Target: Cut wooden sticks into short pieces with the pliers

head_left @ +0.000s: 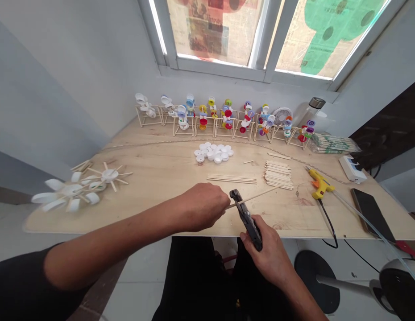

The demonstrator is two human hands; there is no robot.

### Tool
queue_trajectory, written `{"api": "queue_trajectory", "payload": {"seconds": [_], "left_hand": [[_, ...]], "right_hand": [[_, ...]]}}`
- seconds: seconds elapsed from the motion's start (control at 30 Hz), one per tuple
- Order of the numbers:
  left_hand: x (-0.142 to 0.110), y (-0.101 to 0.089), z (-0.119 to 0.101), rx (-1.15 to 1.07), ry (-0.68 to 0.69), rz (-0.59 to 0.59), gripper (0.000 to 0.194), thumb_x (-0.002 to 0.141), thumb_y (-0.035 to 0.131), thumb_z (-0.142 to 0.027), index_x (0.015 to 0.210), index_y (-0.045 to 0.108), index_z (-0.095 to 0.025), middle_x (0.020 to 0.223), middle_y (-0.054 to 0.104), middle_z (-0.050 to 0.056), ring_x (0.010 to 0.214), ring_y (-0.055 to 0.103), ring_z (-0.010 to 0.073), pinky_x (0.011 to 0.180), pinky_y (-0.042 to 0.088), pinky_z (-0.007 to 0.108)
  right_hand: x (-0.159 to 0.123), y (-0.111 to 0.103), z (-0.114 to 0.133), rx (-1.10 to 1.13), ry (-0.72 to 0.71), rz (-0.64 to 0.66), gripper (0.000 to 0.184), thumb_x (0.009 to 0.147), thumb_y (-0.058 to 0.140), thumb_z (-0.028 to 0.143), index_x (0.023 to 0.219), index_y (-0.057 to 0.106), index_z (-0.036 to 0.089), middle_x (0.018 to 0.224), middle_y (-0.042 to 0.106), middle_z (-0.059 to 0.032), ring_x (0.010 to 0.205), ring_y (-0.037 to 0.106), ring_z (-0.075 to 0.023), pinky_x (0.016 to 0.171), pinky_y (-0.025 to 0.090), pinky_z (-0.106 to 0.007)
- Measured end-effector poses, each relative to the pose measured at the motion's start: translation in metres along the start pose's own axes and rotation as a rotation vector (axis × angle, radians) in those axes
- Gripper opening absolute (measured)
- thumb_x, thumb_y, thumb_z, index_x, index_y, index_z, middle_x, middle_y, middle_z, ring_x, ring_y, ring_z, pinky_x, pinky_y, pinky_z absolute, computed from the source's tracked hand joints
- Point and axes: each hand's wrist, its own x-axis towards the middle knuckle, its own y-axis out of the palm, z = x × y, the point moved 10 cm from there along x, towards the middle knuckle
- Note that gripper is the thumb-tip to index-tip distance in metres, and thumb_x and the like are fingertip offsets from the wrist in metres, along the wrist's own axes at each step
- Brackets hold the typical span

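My left hand (205, 206) is closed in a fist round one end of a thin wooden stick (263, 193), which points right over the table. My right hand (271, 250) grips dark grey pliers (246, 218), their head up at the stick close to my left fist. The stick crosses the pliers' jaws; whether they are pressed on it I cannot tell. Just beyond lie a row of long sticks (231, 179) and a stack of short sticks (278, 174), with one small loose piece (248, 162) nearby. White bottle caps (214, 152) sit in a heap behind them.
Along the wall stand several stick frames with coloured cap wheels (203, 118). White wheels (72, 191) lie at the left. To the right are a yellow glue gun (319, 183), a phone (371, 214), a white power socket (352, 169) and bagged sticks (334, 143). Cords cross the table's right side.
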Motion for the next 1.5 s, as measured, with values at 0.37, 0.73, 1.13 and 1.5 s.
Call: {"api": "queue_trajectory", "payload": {"seconds": [0.37, 0.73, 1.13, 1.5], "left_hand": [[0.014, 0.000, -0.009, -0.005, 0.115, 0.273, 0.016, 0.071, 0.049, -0.015, 0.059, 0.060, -0.013, 0.052, 0.058, 0.004, 0.043, 0.043, 0.0109, 0.043, 0.029, 0.023], [0.023, 0.015, -0.008, -0.100, 0.149, 0.420, 0.017, 0.067, 0.048, -0.013, 0.057, 0.061, -0.013, 0.048, 0.057, 0.002, 0.044, 0.044, 0.0103, 0.043, 0.028, 0.022], [0.031, 0.021, -0.008, -0.165, 0.163, 0.446, 0.015, 0.064, 0.048, -0.012, 0.049, 0.048, -0.014, 0.044, 0.054, 0.002, 0.045, 0.048, 0.0121, 0.044, 0.032, 0.023], [0.033, 0.019, -0.013, -0.145, 0.170, 0.480, 0.013, 0.067, 0.047, -0.011, 0.057, 0.055, -0.012, 0.051, 0.059, 0.005, 0.051, 0.053, 0.0151, 0.053, 0.040, 0.027]], "right_hand": [[-0.001, 0.014, -0.010, 0.175, 0.069, 0.070, 0.018, 0.080, 0.049, 0.030, 0.093, 0.052, 0.019, 0.077, 0.060, -0.0003, 0.071, 0.056, -0.0164, 0.062, 0.040, -0.025], [-0.001, 0.014, -0.012, 0.196, 0.074, 0.054, 0.022, 0.079, 0.050, 0.033, 0.095, 0.053, 0.018, 0.080, 0.061, -0.0017, 0.074, 0.056, -0.0174, 0.064, 0.042, -0.026], [0.003, 0.014, -0.020, 0.205, 0.077, 0.042, 0.028, 0.079, 0.050, 0.038, 0.096, 0.055, 0.017, 0.080, 0.062, -0.0029, 0.076, 0.058, -0.0186, 0.062, 0.044, -0.026], [0.003, 0.014, -0.031, 0.195, 0.104, 0.010, 0.032, 0.079, 0.049, 0.042, 0.098, 0.055, 0.017, 0.078, 0.060, -0.0026, 0.065, 0.056, -0.0163, 0.062, 0.045, -0.027]]}}
